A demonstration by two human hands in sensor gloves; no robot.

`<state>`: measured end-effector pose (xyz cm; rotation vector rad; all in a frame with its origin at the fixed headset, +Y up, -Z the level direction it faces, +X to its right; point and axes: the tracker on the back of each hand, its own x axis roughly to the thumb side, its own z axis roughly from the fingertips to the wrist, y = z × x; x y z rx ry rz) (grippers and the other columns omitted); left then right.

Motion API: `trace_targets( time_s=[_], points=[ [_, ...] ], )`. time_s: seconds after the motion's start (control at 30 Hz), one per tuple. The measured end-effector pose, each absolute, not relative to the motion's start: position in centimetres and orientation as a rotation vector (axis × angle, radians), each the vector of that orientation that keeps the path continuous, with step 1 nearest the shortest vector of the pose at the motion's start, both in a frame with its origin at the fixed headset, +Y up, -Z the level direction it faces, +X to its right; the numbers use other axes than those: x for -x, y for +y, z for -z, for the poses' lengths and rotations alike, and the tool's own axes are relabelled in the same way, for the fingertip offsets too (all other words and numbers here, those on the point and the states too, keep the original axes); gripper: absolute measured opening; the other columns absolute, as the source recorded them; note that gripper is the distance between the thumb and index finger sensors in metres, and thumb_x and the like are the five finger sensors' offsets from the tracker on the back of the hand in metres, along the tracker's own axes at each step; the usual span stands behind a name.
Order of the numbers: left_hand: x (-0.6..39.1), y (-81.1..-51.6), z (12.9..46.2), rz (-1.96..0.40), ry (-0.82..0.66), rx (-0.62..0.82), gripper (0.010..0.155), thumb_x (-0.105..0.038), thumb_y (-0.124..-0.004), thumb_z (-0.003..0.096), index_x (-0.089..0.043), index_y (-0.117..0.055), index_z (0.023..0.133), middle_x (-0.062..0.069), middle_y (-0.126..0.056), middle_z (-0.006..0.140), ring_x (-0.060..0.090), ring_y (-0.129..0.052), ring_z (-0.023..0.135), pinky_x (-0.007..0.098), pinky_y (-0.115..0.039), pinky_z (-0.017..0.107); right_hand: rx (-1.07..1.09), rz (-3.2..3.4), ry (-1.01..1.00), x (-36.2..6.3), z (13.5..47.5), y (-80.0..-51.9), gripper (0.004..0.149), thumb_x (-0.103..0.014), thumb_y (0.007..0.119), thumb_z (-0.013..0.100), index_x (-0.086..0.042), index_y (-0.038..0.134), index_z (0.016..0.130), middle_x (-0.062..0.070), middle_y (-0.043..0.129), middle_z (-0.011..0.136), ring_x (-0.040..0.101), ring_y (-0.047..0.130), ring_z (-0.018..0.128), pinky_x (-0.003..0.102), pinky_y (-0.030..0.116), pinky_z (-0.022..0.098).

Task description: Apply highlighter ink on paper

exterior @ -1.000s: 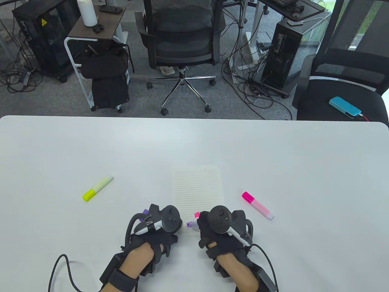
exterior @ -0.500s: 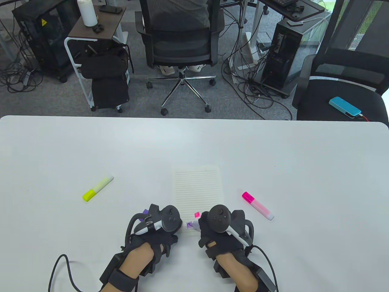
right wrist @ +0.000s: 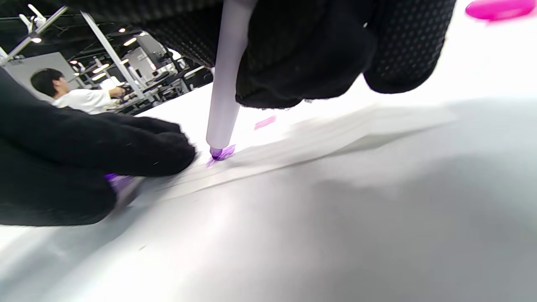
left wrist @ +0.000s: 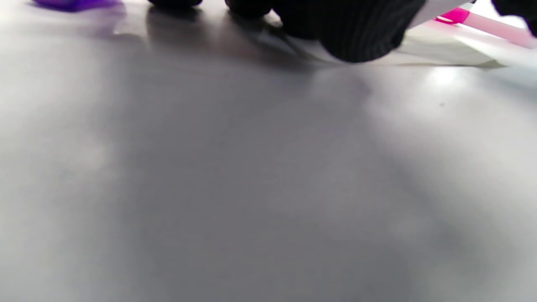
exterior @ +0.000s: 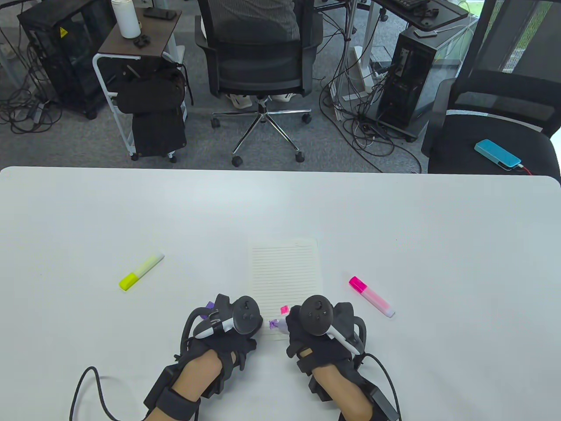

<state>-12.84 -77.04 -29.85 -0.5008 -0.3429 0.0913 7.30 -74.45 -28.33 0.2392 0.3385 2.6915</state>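
Little has shifted since earlier frames: from above, ink is judged partly applied, a purple mark (exterior: 273,324) seen beside a pink one (exterior: 284,309) on the paper (exterior: 285,272), no containers shown; left wrist view leaves the left hand (exterior: 223,322) fingers' state untellable; right wrist view shows the right hand (right wrist: 302,54) fingers gripping the highlighter (right wrist: 224,84), tip on paper.

a sheet of paper (exterior: 284,276) lies on the table (exterior: 438,228), near its front edge and about midway across. one highlighter (exterior: 141,272) lies well to the left of the paper, another highlighter (exterior: 371,296) just to its right. the left hand (exterior: 223,326) rests at the paper's near left corner, the right hand (exterior: 322,329) at its near right corner. between the hands, a pen (right wrist: 224,84) held by the right hand touches the paper's near edge with its tip. an office chair (exterior: 260,57) stands behind the table.
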Motion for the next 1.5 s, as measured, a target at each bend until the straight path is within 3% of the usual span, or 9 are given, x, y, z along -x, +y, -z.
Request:
trace_targets(
  time_s=[0.17,0.67,1.5],
  points=[
    [12.9,-77.0,29.8,-0.092,-0.343,0.501,0.064,-0.045,-0.075,0.0435,-0.032,-0.056,0.103,-0.003,-0.040,0.115,0.045,-0.045,0.104,0.066,-0.039,0.073,-0.161,-2.770,0.317,-7.7,28.3,-73.8,0.039,-0.036,0.073,0.063,-0.012,0.077,0.094,0.013,0.095,0.063,0.027,0.094,0.032,0.054,0.078,0.050],
    [12.9,-77.0,29.9,-0.091,-0.343,0.501,0.064,-0.045,-0.075,0.0435,-0.032,-0.056,0.103,-0.003,-0.040,0.115,0.045,-0.045,0.104,0.066,-0.039,0.073,-0.298,-2.778,0.268,-6.4,27.8,-73.9,0.039,-0.036,0.073,0.064,-0.013,0.077,0.095,0.013,0.095,0.064,0.027,0.094,0.033,0.055,0.078,0.051],
    [12.8,-77.0,29.8,-0.091,-0.342,0.502,0.064,-0.045,-0.075,0.0434,-0.032,-0.056,0.103,-0.003,-0.040,0.115,0.045,-0.045,0.104,0.066,-0.039,0.073,-0.227,-2.835,0.241,-6.3,28.0,-73.3,0.038,-0.036,0.075,0.063,-0.012,0.079,0.093,0.011,0.096,0.059,0.025,0.094,0.029,0.053,0.079,0.050]
  ],
)
